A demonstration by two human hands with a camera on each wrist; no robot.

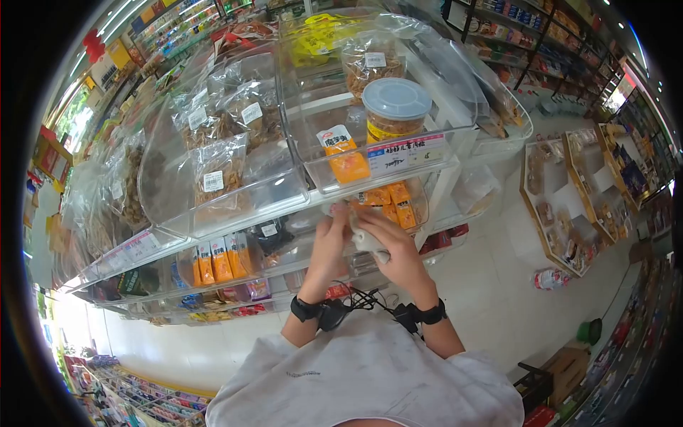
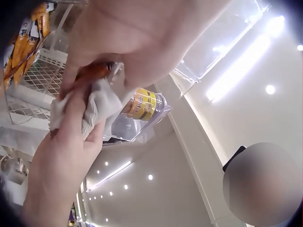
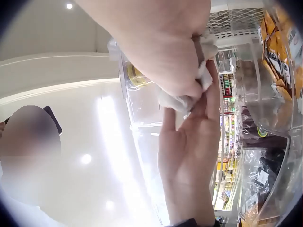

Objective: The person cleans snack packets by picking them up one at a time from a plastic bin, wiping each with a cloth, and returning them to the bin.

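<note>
In the head view, both hands meet at the shelf's front edge. My right hand [image 1: 395,250] grips a crumpled white cloth [image 1: 368,242], its fingers bunched round the folds. Close beside it on the left is my left hand [image 1: 327,250]. The left wrist view shows a small shiny orange packet [image 2: 94,72] between the left hand [image 2: 137,38] and the cloth [image 2: 102,106], partly covered by fingers. From the right wrist view, the cloth [image 3: 204,78] lies between the right hand [image 3: 161,47] and the left hand [image 3: 191,146]; the packet is hidden there.
Clear bins [image 1: 235,206] hold bagged dried food above the hands. A blue-lidded tub [image 1: 396,99] and an orange packet [image 1: 345,160] are in the upper bin. More orange packets [image 1: 224,260] stand in lower bins. Wooden display trays [image 1: 562,263] are at the right.
</note>
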